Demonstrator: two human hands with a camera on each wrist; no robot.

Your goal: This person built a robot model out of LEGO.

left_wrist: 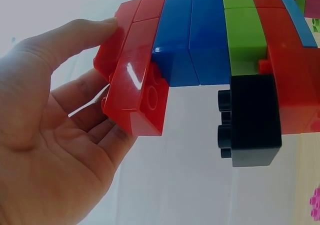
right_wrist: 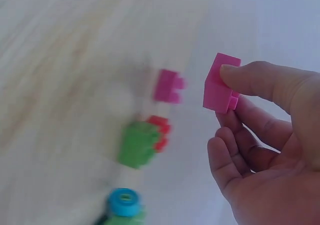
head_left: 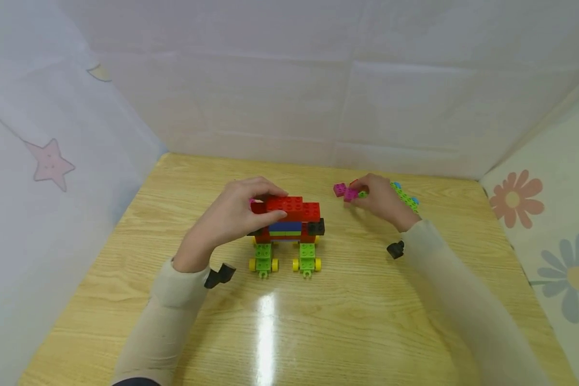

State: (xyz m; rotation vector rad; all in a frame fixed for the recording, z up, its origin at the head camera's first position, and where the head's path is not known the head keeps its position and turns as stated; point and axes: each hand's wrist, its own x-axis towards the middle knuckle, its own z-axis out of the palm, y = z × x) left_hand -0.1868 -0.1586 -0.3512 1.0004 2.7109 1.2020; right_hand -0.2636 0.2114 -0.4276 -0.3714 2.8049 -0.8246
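A toy-brick model stands on four yellow wheels, with green wheel bases (head_left: 264, 252), blue bricks (left_wrist: 172, 40) in its middle and red bricks (head_left: 289, 204) on top. My left hand (head_left: 231, 217) grips the red top from its left side, thumb along the near face and fingers behind. Black bricks (left_wrist: 255, 120) stick out from the model's sides. To the right, my right hand (head_left: 381, 198) pinches a small pink brick (right_wrist: 220, 85) between thumb and fingers, held above the table in the right wrist view. A second pink brick (head_left: 339, 189) lies just beyond it.
Behind my right hand are a green brick (right_wrist: 137, 144) with a red brick (right_wrist: 159, 130) and a green piece with blue wheels (head_left: 405, 197). A plain white cloth (head_left: 270, 107) hangs behind the wooden table (head_left: 347, 311); printed cloths stand at both sides.
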